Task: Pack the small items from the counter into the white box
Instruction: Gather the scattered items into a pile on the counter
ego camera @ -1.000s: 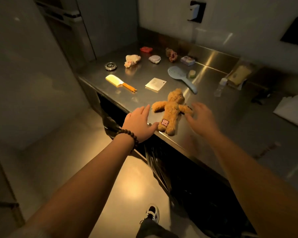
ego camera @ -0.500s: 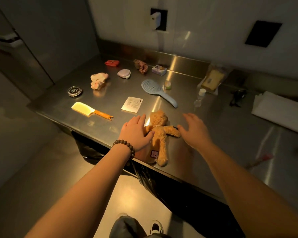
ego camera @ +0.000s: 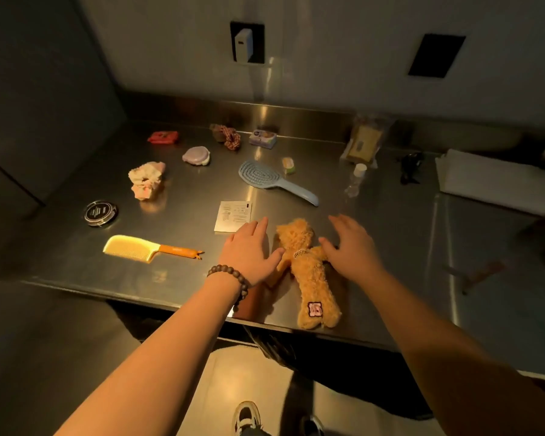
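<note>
A steel counter (ego camera: 390, 278) carries a white box (ego camera: 491, 180) at far right. A tan plush bear (ego camera: 309, 272) lies near the front edge. The left hand (ego camera: 249, 250) and right hand (ego camera: 350, 247), both spread and grasping nothing, flank it. A blue hairbrush (ego camera: 265, 176) lies beyond, and a yellow comb (ego camera: 136, 248) to the left.
</note>
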The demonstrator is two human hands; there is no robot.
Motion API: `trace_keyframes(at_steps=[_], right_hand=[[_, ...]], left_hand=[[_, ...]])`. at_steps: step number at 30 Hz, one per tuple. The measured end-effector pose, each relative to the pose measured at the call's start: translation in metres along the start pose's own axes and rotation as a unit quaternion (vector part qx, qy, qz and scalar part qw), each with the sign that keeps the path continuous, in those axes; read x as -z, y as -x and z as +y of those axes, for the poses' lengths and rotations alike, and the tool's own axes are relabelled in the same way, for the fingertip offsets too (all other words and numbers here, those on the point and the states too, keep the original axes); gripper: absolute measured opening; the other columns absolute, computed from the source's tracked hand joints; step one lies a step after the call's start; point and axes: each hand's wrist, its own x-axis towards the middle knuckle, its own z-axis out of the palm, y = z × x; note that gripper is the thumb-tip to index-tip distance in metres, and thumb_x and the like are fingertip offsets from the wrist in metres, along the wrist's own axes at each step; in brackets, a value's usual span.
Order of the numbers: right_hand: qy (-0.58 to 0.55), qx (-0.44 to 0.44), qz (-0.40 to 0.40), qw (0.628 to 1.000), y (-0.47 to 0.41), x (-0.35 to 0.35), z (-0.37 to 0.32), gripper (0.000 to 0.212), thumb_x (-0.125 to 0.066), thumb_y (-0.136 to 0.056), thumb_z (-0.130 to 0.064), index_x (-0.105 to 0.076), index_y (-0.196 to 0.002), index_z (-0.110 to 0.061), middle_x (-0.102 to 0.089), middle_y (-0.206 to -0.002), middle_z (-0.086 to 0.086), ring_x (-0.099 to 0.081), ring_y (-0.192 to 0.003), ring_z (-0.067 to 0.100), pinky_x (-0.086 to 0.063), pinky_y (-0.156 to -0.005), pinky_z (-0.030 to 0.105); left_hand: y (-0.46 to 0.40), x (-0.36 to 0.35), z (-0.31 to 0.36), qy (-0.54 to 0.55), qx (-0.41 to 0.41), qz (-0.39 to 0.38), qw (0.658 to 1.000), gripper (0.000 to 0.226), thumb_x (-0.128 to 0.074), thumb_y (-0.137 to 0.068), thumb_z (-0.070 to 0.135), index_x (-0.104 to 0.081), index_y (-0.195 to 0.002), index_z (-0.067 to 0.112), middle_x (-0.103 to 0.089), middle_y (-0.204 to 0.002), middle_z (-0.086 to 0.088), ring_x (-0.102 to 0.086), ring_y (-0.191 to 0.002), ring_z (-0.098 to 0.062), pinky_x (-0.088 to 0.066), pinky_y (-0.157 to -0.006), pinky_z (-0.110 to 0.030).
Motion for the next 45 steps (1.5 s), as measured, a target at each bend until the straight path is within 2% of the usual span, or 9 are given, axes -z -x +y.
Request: trace_keyframes(at_steps=[3, 7, 10, 13, 17, 32, 45], right_hand=[[0.002, 0.012, 0.009, 1.000, 0.009, -0.016, -0.021, 0.064, -0.049, -0.091, -0.047, -0.029, -0.147, -0.025, -0.028, -0.154, 0.006, -0.026, -0.141, 0.025, -0.023, -0.114, 0.045], [0.064, 0.027, -0.079, 0.994, 0.021, -0.042, -0.035, 0.085, -0.051, -0.085, -0.059, -0.003, -0.151, -0.034, -0.008, -0.160, 0.003, -0.010, -0.145, 0.029, -0.011, -0.117, 0.052], [0.074, 0.004, -0.096, 0.993, 0.024, -0.055, -0.034, 0.088, -0.054, -0.089, -0.050, 0.010, -0.149, -0.039, -0.001, -0.161, 0.002, -0.006, -0.146, 0.030, -0.013, -0.117, 0.051], [0.063, -0.005, -0.067, 0.996, 0.021, -0.059, -0.033, 0.083, -0.053, -0.093, -0.040, 0.010, -0.149, -0.038, -0.004, -0.161, 0.003, -0.010, -0.146, 0.030, -0.019, -0.117, 0.048], [0.045, -0.013, -0.043, 0.998, 0.003, -0.061, -0.031, 0.080, -0.051, -0.095, -0.035, 0.007, -0.150, -0.036, -0.002, -0.161, 0.001, -0.009, -0.146, 0.030, -0.017, -0.118, 0.045], [0.013, -0.052, -0.040, 0.998, -0.094, -0.049, -0.009, 0.072, -0.047, -0.097, -0.035, 0.002, -0.150, -0.036, 0.001, -0.161, 0.001, -0.006, -0.147, 0.028, -0.022, -0.117, 0.048], [0.004, -0.050, -0.017, 0.999, -0.126, -0.045, 0.002, 0.075, -0.051, -0.095, -0.034, -0.001, -0.151, -0.034, -0.001, -0.161, 0.001, -0.005, -0.147, 0.027, -0.023, -0.116, 0.049]], left_hand=[[-0.007, 0.005, -0.015, -0.013, -0.021, -0.010, 1.000, 0.077, -0.042, -0.085, 0.058, -0.018, -0.147, 0.018, -0.033, -0.148, -0.008, -0.029, -0.135, -0.024, -0.027, -0.111, -0.045], [-0.017, 0.005, -0.035, -0.030, -0.028, -0.036, 0.999, 0.078, -0.040, -0.086, 0.058, -0.014, -0.148, 0.019, -0.027, -0.150, -0.012, -0.025, -0.138, -0.026, -0.025, -0.112, -0.044], [-0.026, -0.001, -0.051, -0.046, -0.019, -0.066, 0.997, 0.079, -0.039, -0.085, 0.061, -0.011, -0.148, 0.021, -0.020, -0.153, -0.014, -0.019, -0.140, -0.028, -0.022, -0.113, -0.045], [-0.035, -0.010, -0.067, -0.074, 0.005, -0.103, 0.992, 0.082, -0.034, -0.084, 0.064, -0.005, -0.148, 0.022, -0.008, -0.156, -0.013, -0.007, -0.142, -0.030, -0.012, -0.115, -0.049], [-0.048, -0.021, -0.083, -0.084, 0.040, -0.129, 0.987, 0.087, -0.028, -0.081, 0.068, 0.002, -0.148, 0.023, 0.003, -0.156, -0.014, 0.003, -0.143, -0.032, -0.004, -0.114, -0.051], [-0.121, -0.038, -0.052, -0.073, -0.031, -0.158, 0.984, 0.081, -0.028, -0.085, 0.065, 0.001, -0.149, 0.025, 0.006, -0.157, -0.008, 0.007, -0.143, -0.024, 0.003, -0.114, -0.044], [-0.150, -0.052, -0.034, -0.073, -0.029, -0.147, 0.986, 0.082, -0.021, -0.082, 0.069, 0.005, -0.148, 0.027, 0.007, -0.157, -0.005, 0.008, -0.143, -0.021, 0.006, -0.113, -0.042]])
